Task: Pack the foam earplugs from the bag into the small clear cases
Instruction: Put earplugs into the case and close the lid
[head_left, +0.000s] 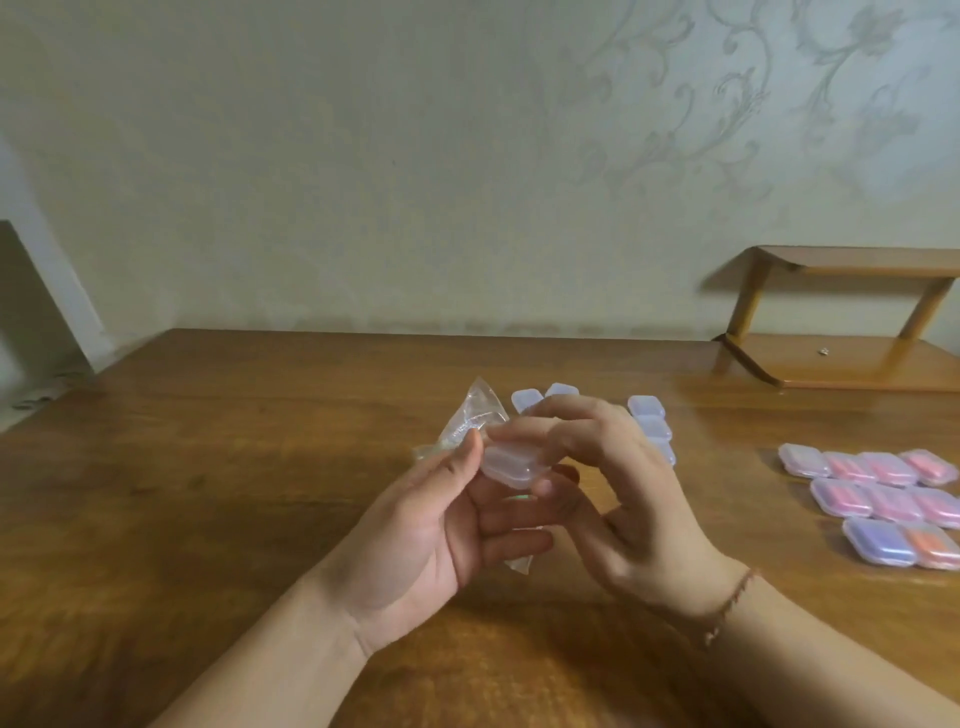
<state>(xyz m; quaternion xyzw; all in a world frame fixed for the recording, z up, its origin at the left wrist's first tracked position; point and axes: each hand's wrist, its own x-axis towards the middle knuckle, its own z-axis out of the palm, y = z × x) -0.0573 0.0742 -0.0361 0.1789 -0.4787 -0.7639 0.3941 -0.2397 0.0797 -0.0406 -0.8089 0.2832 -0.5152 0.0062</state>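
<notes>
Where hands work, wooden table (218, 467).

nine filled cases (883, 499), one bag (467, 421)

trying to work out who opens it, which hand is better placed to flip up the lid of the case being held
Right. The left hand already grips the clear case from below, with the bag behind it, while the right hand has its fingertips over the lid.
</notes>
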